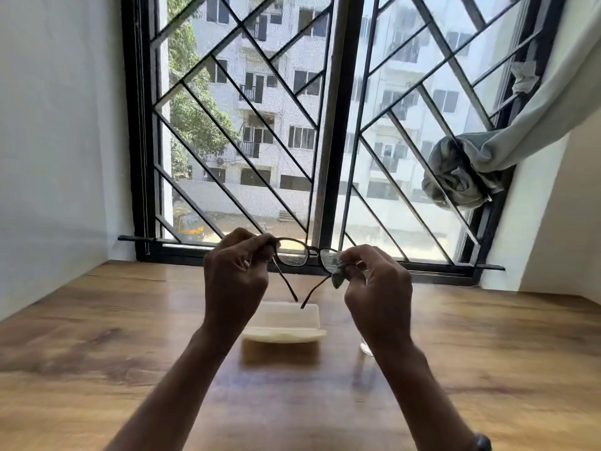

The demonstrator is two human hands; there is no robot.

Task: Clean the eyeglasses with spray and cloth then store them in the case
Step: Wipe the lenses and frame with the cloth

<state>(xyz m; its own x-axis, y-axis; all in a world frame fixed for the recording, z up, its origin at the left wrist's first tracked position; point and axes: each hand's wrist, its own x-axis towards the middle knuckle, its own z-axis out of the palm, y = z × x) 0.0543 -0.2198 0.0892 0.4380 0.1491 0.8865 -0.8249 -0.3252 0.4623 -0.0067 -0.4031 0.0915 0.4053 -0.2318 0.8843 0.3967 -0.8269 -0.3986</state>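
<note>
Dk glasses (pixel 293 254), gry cloth (pixel 338 277), cream case (pixel 286 321)

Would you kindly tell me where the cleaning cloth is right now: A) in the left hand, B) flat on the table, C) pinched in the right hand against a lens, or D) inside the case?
C: the right hand pinches the cloth against one lens of the eyeglasses, while the left hand holds the frame's other end.
</note>
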